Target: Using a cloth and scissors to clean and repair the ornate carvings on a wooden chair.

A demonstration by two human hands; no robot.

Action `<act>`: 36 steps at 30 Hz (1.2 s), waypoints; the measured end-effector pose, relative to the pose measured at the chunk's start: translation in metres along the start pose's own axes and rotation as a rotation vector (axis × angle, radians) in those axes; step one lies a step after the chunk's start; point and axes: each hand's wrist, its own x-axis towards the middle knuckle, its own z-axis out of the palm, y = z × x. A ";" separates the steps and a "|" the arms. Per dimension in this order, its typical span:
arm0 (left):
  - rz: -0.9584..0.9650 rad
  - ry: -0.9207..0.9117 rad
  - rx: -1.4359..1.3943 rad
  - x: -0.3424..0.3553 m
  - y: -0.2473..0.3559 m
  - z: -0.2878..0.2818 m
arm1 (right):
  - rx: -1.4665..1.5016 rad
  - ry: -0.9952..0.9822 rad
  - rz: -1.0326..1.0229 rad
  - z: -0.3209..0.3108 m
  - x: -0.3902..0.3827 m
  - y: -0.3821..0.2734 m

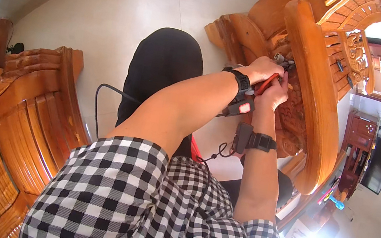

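Note:
Both my hands are close together beside the carved side of a wooden armchair, just under its thick armrest (307, 98). My left hand (259, 70) is closed, its fingertips hidden against a small grey and dark piece (284, 61) near the armrest's inner edge. Right below it, my right hand (275, 95) is closed around a tool with a red-orange handle (265, 84). The handle runs between the two hands; the tool's working end is covered, so its exact kind cannot be made out. Each wrist wears a black strap with a small box.
Slatted wooden seating (23, 126) stands at the left. A black cable (105, 86) loops beside my dark-clad knee (164, 64). Pale tiled floor (101, 18) stretches ahead. Further right are a dark screen (380, 166), a reddish cabinet (360, 137) and a bright glare below.

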 end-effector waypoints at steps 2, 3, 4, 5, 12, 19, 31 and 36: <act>0.053 0.013 0.040 -0.003 -0.009 0.003 | -0.051 -0.017 0.013 -0.001 -0.001 -0.002; 0.106 0.024 0.074 -0.004 -0.013 0.003 | -0.131 -0.064 0.075 -0.005 -0.004 -0.005; -0.024 -0.019 0.049 -0.010 -0.005 0.009 | -0.211 -0.089 0.129 -0.016 -0.002 -0.010; 0.018 -0.018 -0.051 -0.023 0.010 0.011 | -0.207 -0.087 0.119 -0.022 -0.002 -0.011; 0.116 -0.036 0.222 -0.040 -0.009 0.006 | -0.219 -0.171 0.114 -0.043 -0.012 0.012; -0.563 0.067 -0.511 -0.082 0.020 -0.008 | -0.306 -0.262 0.430 -0.048 -0.039 -0.006; -0.013 0.407 -0.169 -0.049 -0.052 -0.048 | -0.340 -0.370 0.147 -0.060 -0.058 -0.024; -0.465 0.367 -0.855 -0.038 -0.019 -0.056 | -0.428 -0.381 0.156 -0.089 -0.058 -0.024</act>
